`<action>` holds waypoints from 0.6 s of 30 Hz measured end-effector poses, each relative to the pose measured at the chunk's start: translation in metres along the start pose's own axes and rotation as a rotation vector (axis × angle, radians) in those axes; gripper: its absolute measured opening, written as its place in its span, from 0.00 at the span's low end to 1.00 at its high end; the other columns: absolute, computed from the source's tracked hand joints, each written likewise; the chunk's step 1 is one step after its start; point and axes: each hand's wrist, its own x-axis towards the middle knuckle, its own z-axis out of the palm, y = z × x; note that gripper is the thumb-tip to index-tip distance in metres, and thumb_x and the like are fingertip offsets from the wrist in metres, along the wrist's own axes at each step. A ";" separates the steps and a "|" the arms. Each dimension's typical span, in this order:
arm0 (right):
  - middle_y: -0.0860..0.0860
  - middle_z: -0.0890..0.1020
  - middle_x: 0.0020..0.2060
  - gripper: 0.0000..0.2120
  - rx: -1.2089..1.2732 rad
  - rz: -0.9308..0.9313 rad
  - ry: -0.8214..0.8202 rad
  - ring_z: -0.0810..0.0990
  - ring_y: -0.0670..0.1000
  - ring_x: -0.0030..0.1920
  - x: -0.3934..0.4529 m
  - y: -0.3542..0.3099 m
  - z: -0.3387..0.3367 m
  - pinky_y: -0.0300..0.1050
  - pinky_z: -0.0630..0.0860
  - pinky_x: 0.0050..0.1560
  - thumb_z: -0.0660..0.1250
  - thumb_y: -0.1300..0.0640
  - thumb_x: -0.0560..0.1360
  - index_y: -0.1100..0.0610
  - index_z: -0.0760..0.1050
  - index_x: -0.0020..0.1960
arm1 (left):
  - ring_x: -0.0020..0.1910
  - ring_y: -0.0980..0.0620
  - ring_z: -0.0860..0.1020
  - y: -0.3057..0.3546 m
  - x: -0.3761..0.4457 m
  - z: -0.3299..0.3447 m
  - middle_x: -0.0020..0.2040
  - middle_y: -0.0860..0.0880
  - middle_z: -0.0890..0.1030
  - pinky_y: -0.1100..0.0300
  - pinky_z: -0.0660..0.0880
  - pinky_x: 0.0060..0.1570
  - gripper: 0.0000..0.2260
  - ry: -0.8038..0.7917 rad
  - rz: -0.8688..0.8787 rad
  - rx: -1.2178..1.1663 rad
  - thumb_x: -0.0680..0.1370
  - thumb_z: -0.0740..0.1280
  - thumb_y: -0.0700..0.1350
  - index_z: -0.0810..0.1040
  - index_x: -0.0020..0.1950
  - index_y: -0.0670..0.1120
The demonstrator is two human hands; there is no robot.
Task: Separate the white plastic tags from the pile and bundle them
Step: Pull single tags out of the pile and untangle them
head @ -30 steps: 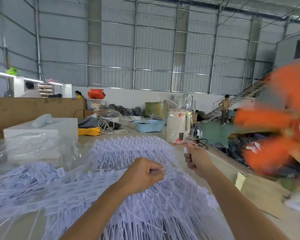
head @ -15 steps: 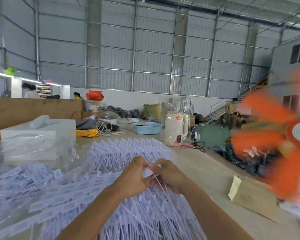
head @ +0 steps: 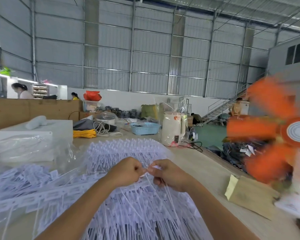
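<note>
Now, step: separating, judging by both hands meeting over the pile point(head: 128, 205) on the tabletop point(head: 206, 172).
Left hand point(head: 126, 170): grip curled, pinching tags point(head: 150, 181) at the top.
Right hand point(head: 170, 174): grip pinching the same thin strands.
Tags: trailing down onto the pile.
Next: probably pull the strands free without snagging neighbours.

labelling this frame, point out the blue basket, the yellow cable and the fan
blue basket point(head: 144, 129), head view, front wall below the rim
yellow cable point(head: 84, 133), head view, middle of the coil
fan point(head: 299, 131), head view, white hub disc
</note>
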 end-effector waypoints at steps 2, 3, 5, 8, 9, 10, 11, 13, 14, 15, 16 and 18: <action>0.47 0.74 0.22 0.06 -0.051 -0.017 -0.013 0.72 0.44 0.24 -0.001 -0.002 -0.001 0.36 0.70 0.28 0.63 0.58 0.79 0.58 0.73 0.44 | 0.21 0.64 0.70 0.000 -0.001 0.000 0.26 0.56 0.77 0.63 0.65 0.32 0.19 -0.022 -0.041 -0.007 0.79 0.64 0.52 0.74 0.28 0.50; 0.47 0.75 0.22 0.06 -0.080 -0.033 0.004 0.73 0.44 0.24 -0.001 -0.002 0.000 0.37 0.70 0.28 0.63 0.59 0.79 0.59 0.73 0.43 | 0.22 0.65 0.71 0.000 0.000 0.001 0.26 0.56 0.77 0.63 0.66 0.32 0.19 -0.020 -0.062 -0.021 0.79 0.64 0.51 0.76 0.27 0.51; 0.49 0.75 0.22 0.07 -0.137 -0.089 0.063 0.72 0.47 0.24 0.000 -0.001 0.003 0.38 0.70 0.27 0.63 0.59 0.79 0.61 0.71 0.43 | 0.26 0.61 0.75 0.003 0.001 0.001 0.26 0.55 0.77 0.63 0.68 0.33 0.21 0.002 -0.107 -0.079 0.78 0.66 0.48 0.78 0.23 0.54; 0.50 0.74 0.21 0.07 -0.201 -0.208 0.163 0.70 0.48 0.22 -0.001 0.006 0.007 0.39 0.68 0.27 0.62 0.60 0.78 0.60 0.71 0.42 | 0.21 0.57 0.71 0.009 0.004 0.000 0.21 0.53 0.74 0.65 0.65 0.28 0.23 0.054 -0.164 -0.176 0.76 0.67 0.45 0.72 0.20 0.46; 0.50 0.73 0.21 0.07 -0.203 -0.226 0.184 0.69 0.48 0.22 -0.001 0.008 0.008 0.39 0.68 0.27 0.62 0.61 0.78 0.59 0.71 0.41 | 0.18 0.57 0.68 0.011 0.005 -0.001 0.18 0.53 0.72 0.67 0.62 0.25 0.23 0.055 -0.174 -0.213 0.76 0.67 0.43 0.69 0.20 0.46; 0.50 0.73 0.21 0.07 -0.208 -0.248 0.202 0.69 0.48 0.21 -0.001 0.010 0.009 0.39 0.67 0.26 0.61 0.61 0.78 0.59 0.71 0.41 | 0.16 0.57 0.65 0.013 0.005 -0.001 0.17 0.54 0.69 0.68 0.60 0.22 0.24 0.048 -0.187 -0.253 0.76 0.67 0.42 0.68 0.20 0.47; 0.49 0.73 0.21 0.08 -0.225 -0.279 0.218 0.69 0.47 0.21 0.000 0.012 0.010 0.39 0.67 0.26 0.61 0.62 0.78 0.58 0.71 0.40 | 0.15 0.57 0.63 0.015 0.005 -0.002 0.16 0.54 0.67 0.68 0.58 0.21 0.24 0.032 -0.198 -0.290 0.76 0.67 0.40 0.67 0.20 0.47; 0.47 0.72 0.23 0.10 -0.340 -0.356 0.275 0.69 0.44 0.23 0.003 0.018 0.009 0.39 0.68 0.28 0.62 0.62 0.78 0.57 0.71 0.38 | 0.15 0.57 0.61 0.016 -0.001 -0.007 0.16 0.53 0.65 0.68 0.56 0.20 0.21 -0.038 -0.215 -0.365 0.76 0.66 0.39 0.69 0.23 0.46; 0.45 0.72 0.26 0.10 -0.390 -0.388 0.330 0.69 0.42 0.25 0.003 0.021 0.007 0.38 0.68 0.30 0.62 0.62 0.78 0.58 0.71 0.38 | 0.16 0.57 0.59 0.018 -0.006 -0.010 0.17 0.53 0.65 0.68 0.54 0.20 0.19 -0.091 -0.212 -0.417 0.76 0.66 0.38 0.69 0.25 0.44; 0.46 0.71 0.27 0.11 -0.389 -0.390 0.402 0.69 0.42 0.26 0.004 0.027 0.001 0.37 0.68 0.29 0.62 0.62 0.79 0.60 0.71 0.37 | 0.16 0.57 0.59 0.018 -0.011 -0.011 0.17 0.53 0.64 0.68 0.54 0.20 0.18 -0.143 -0.201 -0.454 0.76 0.66 0.37 0.69 0.26 0.43; 0.47 0.71 0.27 0.11 -0.268 -0.333 0.484 0.69 0.43 0.25 0.004 0.031 -0.007 0.36 0.68 0.27 0.61 0.63 0.79 0.62 0.71 0.38 | 0.16 0.57 0.59 0.020 -0.015 -0.012 0.17 0.53 0.65 0.68 0.54 0.20 0.17 -0.175 -0.189 -0.455 0.76 0.66 0.37 0.70 0.27 0.43; 0.50 0.70 0.27 0.10 0.109 -0.178 0.639 0.68 0.44 0.23 0.002 0.037 -0.026 0.35 0.65 0.22 0.60 0.64 0.79 0.62 0.70 0.39 | 0.16 0.58 0.62 0.021 -0.019 -0.014 0.17 0.54 0.67 0.69 0.57 0.21 0.16 -0.152 -0.177 -0.404 0.77 0.66 0.38 0.72 0.29 0.42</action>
